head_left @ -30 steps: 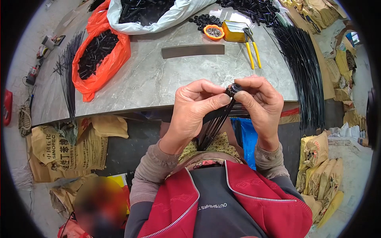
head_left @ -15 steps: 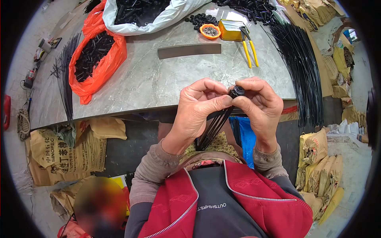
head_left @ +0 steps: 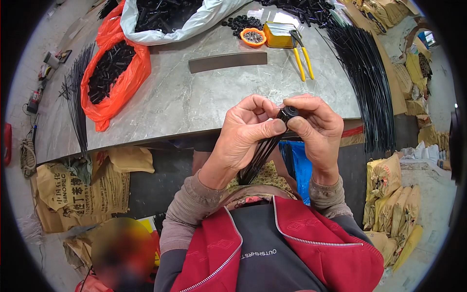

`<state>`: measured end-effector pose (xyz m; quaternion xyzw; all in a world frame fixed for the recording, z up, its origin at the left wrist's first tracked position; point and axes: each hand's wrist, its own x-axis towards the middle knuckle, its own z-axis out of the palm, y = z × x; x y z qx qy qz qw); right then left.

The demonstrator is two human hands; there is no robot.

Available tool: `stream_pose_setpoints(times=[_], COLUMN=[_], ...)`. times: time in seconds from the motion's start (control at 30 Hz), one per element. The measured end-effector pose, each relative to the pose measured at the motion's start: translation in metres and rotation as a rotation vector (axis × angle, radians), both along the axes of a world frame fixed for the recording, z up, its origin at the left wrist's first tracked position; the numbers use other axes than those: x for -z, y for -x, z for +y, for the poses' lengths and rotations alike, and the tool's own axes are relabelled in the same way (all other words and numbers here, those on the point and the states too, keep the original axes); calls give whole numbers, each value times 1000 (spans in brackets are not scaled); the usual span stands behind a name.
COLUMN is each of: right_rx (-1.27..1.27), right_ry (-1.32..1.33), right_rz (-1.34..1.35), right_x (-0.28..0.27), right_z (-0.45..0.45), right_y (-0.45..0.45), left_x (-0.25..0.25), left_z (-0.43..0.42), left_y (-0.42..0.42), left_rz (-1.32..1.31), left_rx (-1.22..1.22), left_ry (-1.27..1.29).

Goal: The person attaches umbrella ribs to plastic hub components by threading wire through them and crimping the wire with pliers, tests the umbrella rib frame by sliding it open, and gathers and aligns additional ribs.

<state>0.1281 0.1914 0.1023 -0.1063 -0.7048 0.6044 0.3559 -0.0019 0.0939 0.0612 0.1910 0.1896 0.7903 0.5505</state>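
Observation:
A small black round plastic hub (head_left: 288, 112) is held up at the table's front edge. Several thin black rods (head_left: 262, 156) run from it down toward my lap, like umbrella ribs. My left hand (head_left: 249, 134) is closed, its thumb against the hub's left side and its index finger curled just above. My right hand (head_left: 318, 130) pinches the hub from the right between thumb and fingers. A very fine wire seems to show between the fingertips, too thin to follow.
On the table (head_left: 165, 92) are a flat dark strip (head_left: 227, 62), yellow-handled pliers (head_left: 302, 58), an orange bowl (head_left: 253, 37) of small metal bits, and a yellow box (head_left: 281, 36). Bags of black parts, one red (head_left: 138, 73), stand left; long black rods (head_left: 365, 87) lie right.
The view has shifted slightly, so the table things sit a little further left. Both hands stay at the hub, with only small finger movements.

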Motion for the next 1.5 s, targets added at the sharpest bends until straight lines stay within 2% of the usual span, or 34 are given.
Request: stream_pose_setpoints(times=[0.13, 0.23, 0.33, 0.53, 0.63, 0.8, 1.03, 1.13, 1.17, 1.27, 1.37, 1.47, 1.5], right_rx=[51, 41, -16, -196, -165, -67, -64, -47, -35, 33, 60, 151, 158], right_ry=[42, -162, 36, 107, 16, 27, 278, -45, -110, -263, -27, -302, -316], right_rz=[-34, -16, -5, 98, 123, 89, 47, -93, -94, -13, -78, -73, -73], right_x=[2, 9, 1, 5, 5, 9, 5, 20, 25, 35, 33, 39, 37], right_z=[-1, 7, 1, 6, 5, 2, -14, -13, -12, -9, -24, -30, -33], right_y=[0, 2, 4, 5, 8, 10, 23, 25, 25, 31, 32, 40, 42], left_x=[-4, -1, -4, 1, -2, 7, 13, 19, 17, 10, 2, -16, -16], left_z=[-3, -4, -3, 0, -1, 1, -6, -7, -8, -17, -22, -27, -28], left_y=[-1, -1, -3, 8, 12, 10, 21, 25, 23, 23, 18, 13, 14], left_rz=[-165, -171, -139, -144, -106, -51, 19, 38, 47, 315, 664, 775, 738], left_rx=[43, 98, 54, 268, 265, 169, 171, 133, 65, -201, -677, -685, -674], left_ry=[54, 53, 97, 4, 48, 58, 95, 61, 80, 300, 288, 258, 276])
